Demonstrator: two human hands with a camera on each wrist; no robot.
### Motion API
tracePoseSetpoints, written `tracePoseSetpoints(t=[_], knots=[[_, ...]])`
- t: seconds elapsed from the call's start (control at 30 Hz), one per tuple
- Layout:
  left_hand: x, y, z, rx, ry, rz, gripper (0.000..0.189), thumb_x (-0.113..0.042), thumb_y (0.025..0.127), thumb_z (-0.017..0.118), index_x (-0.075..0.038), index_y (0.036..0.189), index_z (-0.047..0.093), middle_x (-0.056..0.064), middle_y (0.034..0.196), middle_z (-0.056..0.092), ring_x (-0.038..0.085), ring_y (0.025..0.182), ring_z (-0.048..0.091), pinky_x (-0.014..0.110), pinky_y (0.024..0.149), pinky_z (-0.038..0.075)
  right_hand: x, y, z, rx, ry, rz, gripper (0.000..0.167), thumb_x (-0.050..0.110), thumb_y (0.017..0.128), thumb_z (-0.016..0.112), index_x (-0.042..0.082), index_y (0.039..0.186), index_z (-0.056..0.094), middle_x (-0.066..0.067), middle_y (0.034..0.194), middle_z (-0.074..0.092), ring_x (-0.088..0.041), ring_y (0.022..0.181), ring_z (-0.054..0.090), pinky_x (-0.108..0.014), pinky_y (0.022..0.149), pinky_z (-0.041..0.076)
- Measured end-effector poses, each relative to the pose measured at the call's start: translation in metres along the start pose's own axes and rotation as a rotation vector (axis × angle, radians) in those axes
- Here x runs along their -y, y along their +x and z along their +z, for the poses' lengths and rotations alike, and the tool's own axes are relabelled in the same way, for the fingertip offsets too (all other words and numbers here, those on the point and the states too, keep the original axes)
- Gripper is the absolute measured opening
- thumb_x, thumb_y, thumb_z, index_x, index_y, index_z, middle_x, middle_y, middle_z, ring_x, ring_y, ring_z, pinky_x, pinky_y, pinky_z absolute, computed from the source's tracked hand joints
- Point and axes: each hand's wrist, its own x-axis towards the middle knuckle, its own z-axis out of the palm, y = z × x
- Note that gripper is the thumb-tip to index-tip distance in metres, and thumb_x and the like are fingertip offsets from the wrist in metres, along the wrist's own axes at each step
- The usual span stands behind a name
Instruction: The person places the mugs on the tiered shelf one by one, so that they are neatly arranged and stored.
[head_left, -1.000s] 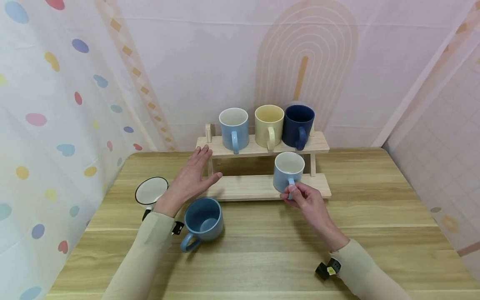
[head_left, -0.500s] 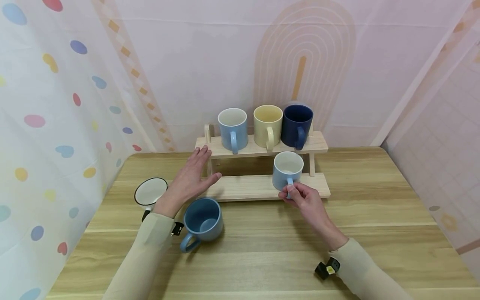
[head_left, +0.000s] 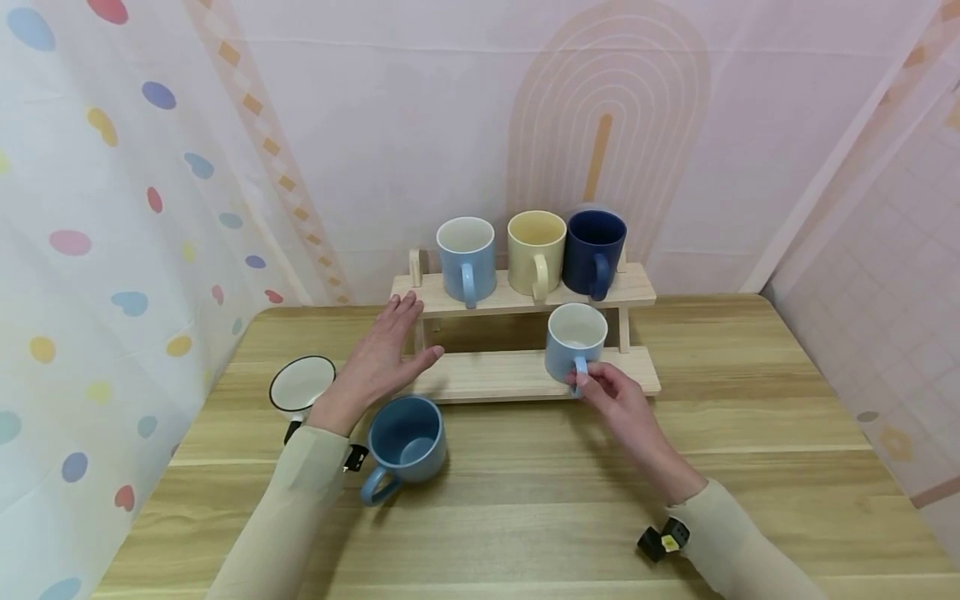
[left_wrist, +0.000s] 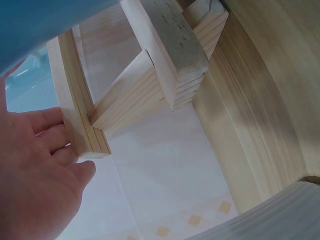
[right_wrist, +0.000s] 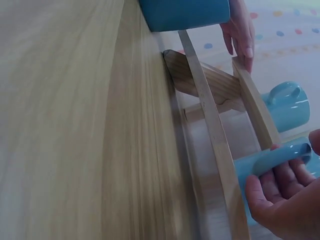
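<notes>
A light blue mug with a white inside stands upright on the lower tier of a wooden two-tier rack. My right hand holds its handle; in the right wrist view, curled fingers pass behind that handle. With fairly straight fingers, my left hand rests at the left end of the upper tier. Its fingertips lie against the board in the left wrist view. Just below this hand, a larger grey-blue mug stands on the table, handle toward me.
On the upper tier stand a light blue mug, a yellow mug and a navy mug, handles forward. A white mug with a black rim is at left, partly behind my left forearm. Patterned cloth hangs behind the table.
My right wrist has shifted slightly right and the fingers at the handle have changed position a little. The mugs and my left hand stay in place.
</notes>
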Motion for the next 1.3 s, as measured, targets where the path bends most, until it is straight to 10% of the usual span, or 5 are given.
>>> tracePoseSetpoints(t=[0.23,0.47,0.67,1.3], knots=[[-0.002,0.001,-0.002,0.002,-0.011,0.022,0.087,-0.053,0.1,0.059,-0.001,0.162,0.028,0.016,0.172,0.016,0.034,0.159,0.006,0.059,0.125,0.018,0.0,-0.013,-0.025,-0.018,-0.137,-0.035,0.04,0.025,0.108,0.058,-0.003,0.137,0.054,-0.018,0.135,0.063,-0.024,0.124,0.059,-0.017,0.099,0.048],[0.003,0.0,-0.006,0.002,-0.024,0.053,0.085,-0.049,0.101,0.059,0.002,0.161,0.028,0.019,0.171,0.017,0.037,0.159,0.006,0.058,0.126,0.013,-0.002,-0.017,-0.055,-0.053,-0.444,-0.162,0.036,0.026,0.109,0.055,-0.002,0.131,0.062,-0.02,0.132,0.065,-0.038,0.121,0.064,-0.054,0.103,0.051],[0.008,-0.003,-0.008,-0.025,-0.031,0.053,0.084,-0.051,0.102,0.058,0.001,0.161,0.03,0.02,0.17,0.019,0.038,0.159,0.007,0.059,0.126,0.012,-0.007,-0.013,-0.072,-0.063,-0.66,-0.238,0.039,0.026,0.108,0.056,-0.003,0.133,0.062,-0.025,0.138,0.061,-0.046,0.122,0.061,-0.063,0.099,0.05],[0.006,-0.046,-0.017,-0.194,-0.084,-0.001,0.07,-0.042,0.104,0.06,-0.006,0.159,0.038,0.021,0.164,0.036,0.043,0.152,0.029,0.065,0.118,0.028,-0.014,-0.006,-0.077,0.197,-0.951,-0.213,0.069,0.038,0.107,0.058,-0.011,0.151,0.041,-0.03,0.162,0.031,-0.05,0.148,0.03,-0.064,0.118,0.028]])
